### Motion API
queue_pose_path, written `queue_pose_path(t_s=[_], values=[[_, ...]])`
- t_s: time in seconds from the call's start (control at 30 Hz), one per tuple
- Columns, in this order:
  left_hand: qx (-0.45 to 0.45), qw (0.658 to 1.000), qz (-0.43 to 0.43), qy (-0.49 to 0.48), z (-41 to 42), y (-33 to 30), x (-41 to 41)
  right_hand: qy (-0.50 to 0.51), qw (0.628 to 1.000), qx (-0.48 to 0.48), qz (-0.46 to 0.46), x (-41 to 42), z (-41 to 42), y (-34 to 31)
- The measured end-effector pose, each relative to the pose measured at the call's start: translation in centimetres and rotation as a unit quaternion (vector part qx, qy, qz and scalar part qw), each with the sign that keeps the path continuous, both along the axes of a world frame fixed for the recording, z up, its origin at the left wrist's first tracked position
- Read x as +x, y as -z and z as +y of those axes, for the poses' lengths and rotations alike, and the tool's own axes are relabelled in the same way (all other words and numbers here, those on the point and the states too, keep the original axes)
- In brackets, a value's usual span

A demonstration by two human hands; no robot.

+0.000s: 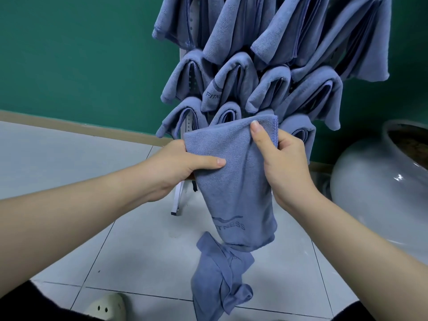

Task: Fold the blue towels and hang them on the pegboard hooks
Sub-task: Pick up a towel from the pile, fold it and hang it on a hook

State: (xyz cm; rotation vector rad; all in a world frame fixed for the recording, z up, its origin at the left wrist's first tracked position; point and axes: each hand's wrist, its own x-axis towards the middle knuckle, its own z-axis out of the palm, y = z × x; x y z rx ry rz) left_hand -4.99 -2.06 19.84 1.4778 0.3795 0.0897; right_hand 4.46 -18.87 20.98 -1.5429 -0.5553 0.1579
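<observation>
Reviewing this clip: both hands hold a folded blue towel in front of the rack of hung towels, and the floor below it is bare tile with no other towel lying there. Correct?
Not quite. Both hands, left hand and right hand, do hold the folded towel before the hung towels, but the head view shows a crumpled towel on the floor tiles below it.

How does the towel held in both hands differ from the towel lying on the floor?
The held towel is folded flat and smooth; the floor towel is crumpled. The left hand and right hand pinch the held towel; nothing touches the floor towel. The held one shows FITNESS lettering; the floor one shows none. Both are blue.
</observation>
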Motion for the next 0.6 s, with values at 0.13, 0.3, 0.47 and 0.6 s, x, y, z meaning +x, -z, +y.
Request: queue_pose_path(t_s=[0.13, 0.3, 0.47, 0.6], values=[[0.013, 0.998, -0.026, -0.062, -0.6, -0.1, 0.0, 0.020, 1.000, -0.010, 0.018, 0.2, 0.3, 1.1], [0.084, 0.984, -0.056, -0.150, -1.5, 0.5, 0.3, 0.029, 0.999, -0.021, 0.028, -0.6, 0.7, 2.0], [0.116, 0.968, -0.059, -0.213, -2.3, 1.4, 0.7, 0.027, 0.999, -0.030, 0.030, -1.0, 1.1, 2.3], [0.139, 0.952, -0.068, -0.263, -2.2, 1.4, 1.1, 0.033, 0.999, -0.040, 0.014, -1.5, 1.6, 2.4]])
